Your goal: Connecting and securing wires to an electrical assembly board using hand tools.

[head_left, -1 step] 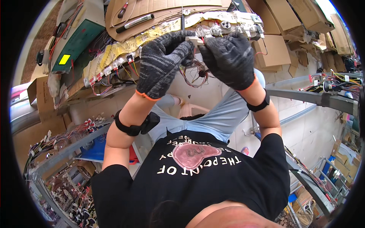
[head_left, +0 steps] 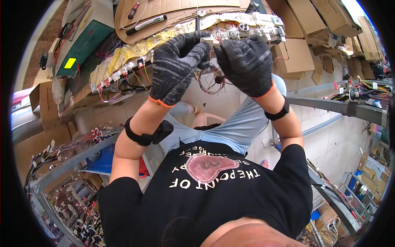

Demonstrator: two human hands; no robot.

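Note:
My left hand [head_left: 177, 64], in a dark grey knit glove with an orange cuff, is closed at the board's near edge. Its thumb and fingers pinch a small white plastic connector [head_left: 210, 41]. Close beside it, my right hand [head_left: 246, 64], gloved alike, has its fingertips pressed together on a thin red wire [head_left: 219, 41] by the connector. The glove covers most of the fingertips' grip. Below and between both hands hangs a loose bundle of coloured wires [head_left: 212, 82].
A long board edge carries yellow paper tape [head_left: 160, 39] and several white connectors [head_left: 117, 77]. A black marker [head_left: 146, 24] and a screwdriver [head_left: 133, 11] lie on cardboard [head_left: 181, 10] behind. Cardboard boxes [head_left: 294, 55] stand right; metal racks [head_left: 329, 104] with wires flank me.
My right hand has shifted slightly left, toward the connector. The left hand stays almost where it was, its pinch unchanged.

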